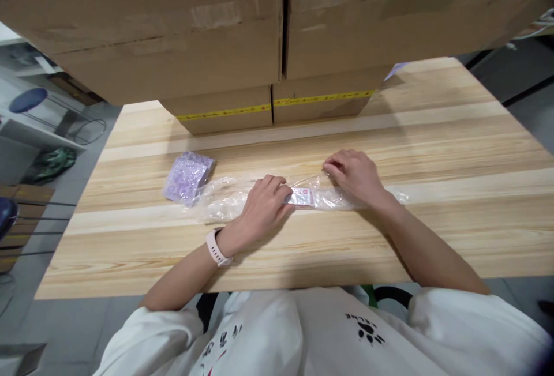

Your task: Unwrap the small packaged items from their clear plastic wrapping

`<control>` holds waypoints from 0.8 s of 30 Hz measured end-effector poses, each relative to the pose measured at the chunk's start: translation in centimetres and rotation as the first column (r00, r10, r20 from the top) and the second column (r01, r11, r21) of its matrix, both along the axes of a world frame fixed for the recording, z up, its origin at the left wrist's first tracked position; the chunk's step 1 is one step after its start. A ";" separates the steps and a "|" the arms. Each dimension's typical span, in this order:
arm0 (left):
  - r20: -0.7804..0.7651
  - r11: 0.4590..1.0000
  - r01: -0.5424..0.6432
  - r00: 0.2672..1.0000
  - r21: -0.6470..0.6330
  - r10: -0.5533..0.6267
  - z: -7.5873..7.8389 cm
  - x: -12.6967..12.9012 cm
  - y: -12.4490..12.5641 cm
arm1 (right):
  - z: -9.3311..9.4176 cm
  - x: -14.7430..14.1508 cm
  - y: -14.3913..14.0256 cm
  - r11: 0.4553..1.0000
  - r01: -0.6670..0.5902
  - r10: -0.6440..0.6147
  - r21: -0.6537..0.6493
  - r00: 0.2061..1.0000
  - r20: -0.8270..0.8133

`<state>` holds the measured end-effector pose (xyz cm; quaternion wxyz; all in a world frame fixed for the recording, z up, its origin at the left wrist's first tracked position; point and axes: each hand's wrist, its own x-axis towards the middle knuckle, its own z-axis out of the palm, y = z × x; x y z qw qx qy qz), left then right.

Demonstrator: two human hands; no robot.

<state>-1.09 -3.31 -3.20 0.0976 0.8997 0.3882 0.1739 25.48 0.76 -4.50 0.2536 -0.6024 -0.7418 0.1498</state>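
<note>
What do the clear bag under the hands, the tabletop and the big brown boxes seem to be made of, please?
The clear crinkled bag looks like thin glossy plastic film: see-through, wrinkled, catching light. The pale striped tabletop seems to be wood or a wood-look laminate, matte, with long grain bands. The big brown boxes look like matte corrugated cardboard, with taped seams and yellow tape lower down.

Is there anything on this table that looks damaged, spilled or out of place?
Nothing stands out. The clear plastic bag lies crumpled under both hands, and the purple packet sits slightly askew beside it; nothing looks spilled or torn.
</note>
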 end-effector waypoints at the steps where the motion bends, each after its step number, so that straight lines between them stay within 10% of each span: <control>1: 0.010 1.000 0.016 1.000 -0.005 -0.016 -0.1 0.0 0.0 | 0.0 0.1 -0.1 0.994 0.045 -0.051 0.102 0.997 0.050; 4: 0.025 0.998 0.064 0.998 -0.013 -0.064 -0.4 0.3 -0.1 | 0.5 0.0 -0.7 0.984 0.013 -0.018 0.179 1.000 0.025; 10: -0.009 0.995 0.098 0.995 -0.009 -0.098 -0.4 1.6 0.3 | 0.1 -1.2 -2.0 0.921 -0.377 0.357 -0.097 0.918 -0.171; 24: 0.008 0.978 0.198 0.980 0.064 -0.199 0.4 2.0 -2.9 | -0.4 -0.8 -1.2 0.881 -0.426 0.386 -0.206 0.898 -0.209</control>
